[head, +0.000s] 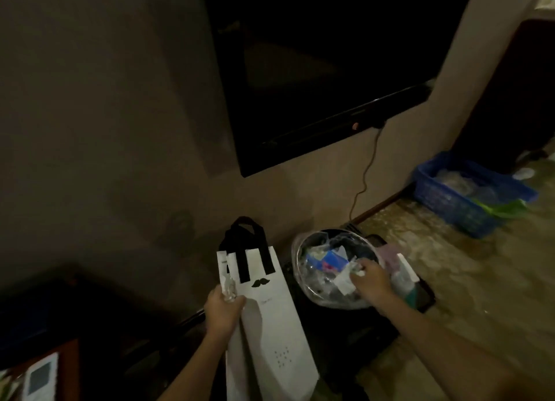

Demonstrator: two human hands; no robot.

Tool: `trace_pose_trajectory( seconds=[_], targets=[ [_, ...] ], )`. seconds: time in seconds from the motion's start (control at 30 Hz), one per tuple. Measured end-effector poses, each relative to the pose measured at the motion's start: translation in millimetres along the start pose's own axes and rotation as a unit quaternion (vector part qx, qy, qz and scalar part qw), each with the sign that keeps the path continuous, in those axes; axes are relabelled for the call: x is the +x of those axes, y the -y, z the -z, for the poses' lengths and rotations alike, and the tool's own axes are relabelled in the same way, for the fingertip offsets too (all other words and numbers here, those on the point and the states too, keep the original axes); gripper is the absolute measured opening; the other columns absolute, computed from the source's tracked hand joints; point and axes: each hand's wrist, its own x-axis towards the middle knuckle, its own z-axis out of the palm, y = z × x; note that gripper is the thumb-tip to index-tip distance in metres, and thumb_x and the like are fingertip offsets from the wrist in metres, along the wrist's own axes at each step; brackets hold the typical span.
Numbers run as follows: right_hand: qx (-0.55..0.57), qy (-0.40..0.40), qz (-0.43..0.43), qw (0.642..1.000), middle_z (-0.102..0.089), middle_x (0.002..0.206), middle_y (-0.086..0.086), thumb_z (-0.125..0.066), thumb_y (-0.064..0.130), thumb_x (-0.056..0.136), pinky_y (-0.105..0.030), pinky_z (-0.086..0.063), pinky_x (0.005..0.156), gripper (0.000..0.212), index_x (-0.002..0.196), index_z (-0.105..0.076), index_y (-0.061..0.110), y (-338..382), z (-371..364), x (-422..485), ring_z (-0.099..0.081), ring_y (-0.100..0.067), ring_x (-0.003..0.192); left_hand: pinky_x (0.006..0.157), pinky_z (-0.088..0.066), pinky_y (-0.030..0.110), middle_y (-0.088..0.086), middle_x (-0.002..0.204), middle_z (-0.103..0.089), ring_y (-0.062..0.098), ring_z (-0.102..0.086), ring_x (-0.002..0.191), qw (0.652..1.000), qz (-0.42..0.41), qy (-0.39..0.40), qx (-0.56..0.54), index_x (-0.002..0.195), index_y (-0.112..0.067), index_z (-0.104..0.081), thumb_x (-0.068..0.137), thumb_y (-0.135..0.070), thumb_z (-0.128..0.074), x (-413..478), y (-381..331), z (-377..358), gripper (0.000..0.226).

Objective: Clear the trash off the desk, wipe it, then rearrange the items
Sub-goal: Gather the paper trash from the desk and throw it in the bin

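A white paper bag (pixel 270 319) with black handles and a small moustache print stands on the floor by the wall. My left hand (pixel 223 309) grips its left edge together with a crumpled clear wrapper (pixel 228 288). To its right is a trash bin (pixel 333 268) lined with clear plastic and holding several wrappers and scraps. My right hand (pixel 371 282) is over the bin's right side and holds crumpled white paper (pixel 350 276). The scene is dim.
A blue plastic basket (pixel 468 196) with clear plastic and something green sits on the floor at the right. A dark wall-mounted screen (pixel 315 70) hangs above, its cable trailing down. A dark desk corner (pixel 45 334) with a small white device (pixel 40 379) shows at the lower left.
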Motion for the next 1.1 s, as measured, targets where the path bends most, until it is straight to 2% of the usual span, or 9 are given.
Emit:
trace_pose_trajectory(
  seconds=[0.13, 0.23, 0.37, 0.67, 0.73, 0.83, 0.9, 1.0, 1.1],
  targets=[
    [-0.057, 0.08, -0.001, 0.995, -0.06, 0.089, -0.017, -0.048, 0.012, 0.095, -0.028, -0.039, 0.068, 0.009, 0.091, -0.056, 0.009, -11.9, 3.6, 65.9, -0.056, -0.027, 0.082, 0.068, -0.048, 0.031, 0.005, 0.086, -0.061, 0.024, -0.061, 0.083, 0.997, 0.061, -0.05, -0.025, 0.083, -0.022, -0.055, 0.082, 0.001, -0.067, -9.2, -12.2, -30.6, 0.026],
    [-0.073, 0.146, 0.002, 0.987, -0.061, 0.108, -0.02, -0.055, 0.012, 0.092, -0.037, -0.051, 0.075, 0.028, 0.118, -0.056, 0.004, -18.5, -2.7, 103.1, -0.061, -0.033, 0.093, 0.068, -0.049, 0.027, 0.002, 0.091, -0.062, 0.015, -0.061, 0.083, 0.992, 0.085, -0.071, -0.052, 0.102, -0.016, -0.058, 0.083, 0.0, -0.067, -7.7, -23.8, -45.6, 0.027],
    [-0.136, 0.204, 0.037, 0.969, -0.054, 0.13, -0.019, -0.06, 0.007, 0.088, -0.038, -0.044, 0.097, 0.048, 0.134, -0.047, 0.005, -24.0, -17.4, 125.1, -0.053, -0.036, 0.115, 0.065, -0.049, 0.024, -0.001, 0.087, -0.063, 0.014, -0.061, 0.079, 0.988, 0.092, -0.111, -0.063, 0.088, -0.025, -0.057, 0.083, 0.001, -0.065, -6.2, -37.8, -46.5, 0.028],
    [-0.342, 0.277, 0.161, 0.883, -0.062, 0.108, -0.015, -0.055, 0.025, 0.09, -0.03, -0.045, 0.083, 0.015, 0.099, -0.057, 0.013, -68.3, -55.4, 142.5, -0.059, -0.029, 0.1, 0.054, -0.048, 0.011, -0.002, 0.093, -0.066, 0.008, -0.064, 0.08, 0.986, 0.087, -0.112, -0.088, 0.105, -0.02, -0.06, 0.084, 0.004, -0.063, 13.7, -36.4, -66.8, 0.033],
    [-0.366, 0.273, 0.168, 0.874, -0.05, 0.124, -0.018, -0.055, 0.027, 0.087, -0.034, -0.044, 0.089, 0.026, 0.112, -0.054, 0.018, -68.1, -54.2, 142.5, -0.05, -0.032, 0.11, 0.056, -0.05, 0.012, -0.002, 0.094, -0.066, 0.008, -0.063, 0.08, 0.987, 0.093, -0.096, -0.089, 0.11, -0.018, -0.06, 0.084, 0.003, -0.063, 15.9, -34.9, -71.3, 0.034],
    [-0.404, 0.28, 0.135, 0.86, -0.014, 0.151, -0.015, -0.06, 0.045, 0.085, -0.04, -0.033, 0.106, 0.066, 0.142, -0.029, 0.033, -45.1, -40.4, 133.0, -0.026, -0.037, 0.132, 0.057, -0.05, 0.013, -0.001, 0.093, -0.066, 0.009, -0.062, 0.078, 0.988, 0.1, -0.077, -0.091, 0.112, -0.014, -0.06, 0.084, 0.002, -0.063, 20.6, -38.2, -73.5, 0.033],
    [-0.375, 0.243, 0.108, 0.888, -0.016, 0.149, -0.011, -0.058, 0.053, 0.083, -0.044, -0.034, 0.107, 0.065, 0.14, -0.033, 0.034, -25.2, -30.5, 129.8, -0.03, -0.038, 0.13, 0.054, -0.047, 0.011, 0.0, 0.094, -0.066, 0.009, -0.063, 0.08, 0.988, 0.097, -0.066, -0.1, 0.113, -0.013, -0.06, 0.084, 0.003, -0.063, 25.3, -46.4, -74.2, 0.033],
    [-0.169, 0.201, 0.096, 0.96, -0.044, 0.133, -0.011, -0.058, 0.044, 0.089, -0.043, -0.046, 0.094, 0.028, 0.111, -0.059, 0.027, 7.4, -13.9, 123.8, -0.05, -0.031, 0.112, 0.054, -0.047, 0.012, 0.001, 0.097, -0.066, 0.01, -0.064, 0.083, 0.989, 0.082, -0.037, -0.114, 0.114, -0.013, -0.059, 0.085, 0.002, -0.063, 32.7, -62.9, -76.5, 0.033],
    [0.074, 0.313, 0.015, 0.947, -0.064, 0.111, -0.005, -0.055, 0.039, 0.093, -0.031, -0.053, 0.073, 0.021, 0.106, -0.062, 0.024, 40.4, -3.1, 106.3, -0.063, -0.02, 0.094, 0.058, -0.047, 0.014, 0.0, 0.095, -0.066, 0.011, -0.064, 0.083, 0.99, 0.069, -0.003, -0.119, 0.112, -0.012, -0.059, 0.086, 0.0, -0.064, 38.2, -78.7, -80.9, 0.029]
  ],
)
